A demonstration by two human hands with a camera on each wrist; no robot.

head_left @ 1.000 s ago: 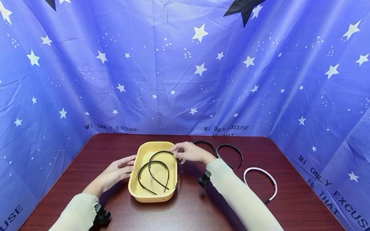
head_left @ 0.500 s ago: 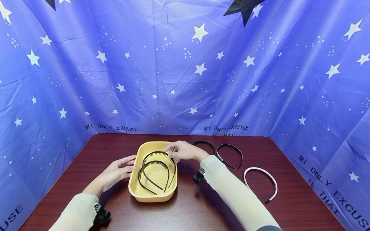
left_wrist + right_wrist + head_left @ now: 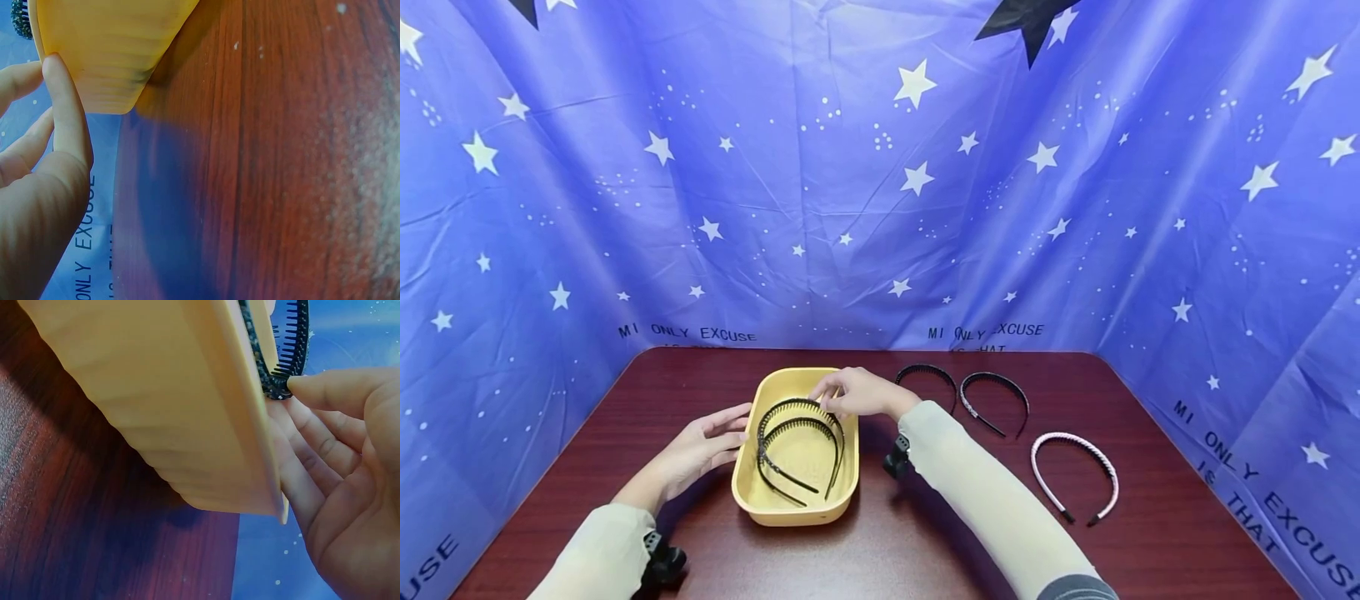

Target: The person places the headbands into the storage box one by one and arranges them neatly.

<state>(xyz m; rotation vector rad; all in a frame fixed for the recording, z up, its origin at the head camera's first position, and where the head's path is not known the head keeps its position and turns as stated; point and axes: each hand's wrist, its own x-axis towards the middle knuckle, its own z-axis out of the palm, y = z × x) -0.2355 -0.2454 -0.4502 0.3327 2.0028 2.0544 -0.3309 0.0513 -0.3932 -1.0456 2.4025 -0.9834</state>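
Head view: yellow tray (image 3: 797, 517) nearest, on a dark red table (image 3: 625, 450). Left hand (image 3: 694, 452), fingers extended, fingertips at the tray's left wall; grasping nothing. Pinkish headband (image 3: 1093, 452) on the table, well apart, to the right. Inside tray: toothed black headband (image 3: 802, 420), overlapped by a speckled headband (image 3: 790, 403), which the right hand (image 3: 867, 393) pinches near the far right rim. Beyond: two dark headbands (image 3: 1002, 380), side by side. Farthest: blue star-print backdrop (image 3: 850, 192).
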